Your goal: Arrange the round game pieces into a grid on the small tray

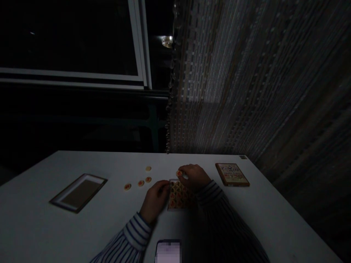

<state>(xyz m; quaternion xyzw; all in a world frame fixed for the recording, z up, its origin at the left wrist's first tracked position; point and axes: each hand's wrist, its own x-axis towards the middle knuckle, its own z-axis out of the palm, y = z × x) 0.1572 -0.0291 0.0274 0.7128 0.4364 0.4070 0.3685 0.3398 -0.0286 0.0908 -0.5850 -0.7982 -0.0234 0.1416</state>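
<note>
A small tray (pixel 172 209) holds several round Chinese chess pieces in rows, with red and dark characters on them. My left hand (pixel 155 199) is curled at the tray's upper left corner, thumb and fingers closed on its edge. Just beyond the tray's far edge, my right hand (pixel 195 177) pinches one round Chinese chess piece (pixel 179 173) with a red mark. My right hand and sleeve cover part of the tray's right side. Left of the tray, loose pieces lie on the table: a plain one (pixel 148 168) and three with red marks, among them one (pixel 127 186) farthest left.
The white table (pixel 115 226) stands beside a bead or string curtain (pixel 219 80) and a dark window. An open, shallow box part (pixel 79 191) lies at the left, a box with a printed cover (pixel 232 174) at the right. A phone (pixel 168 252) is at the near edge. Light is dim.
</note>
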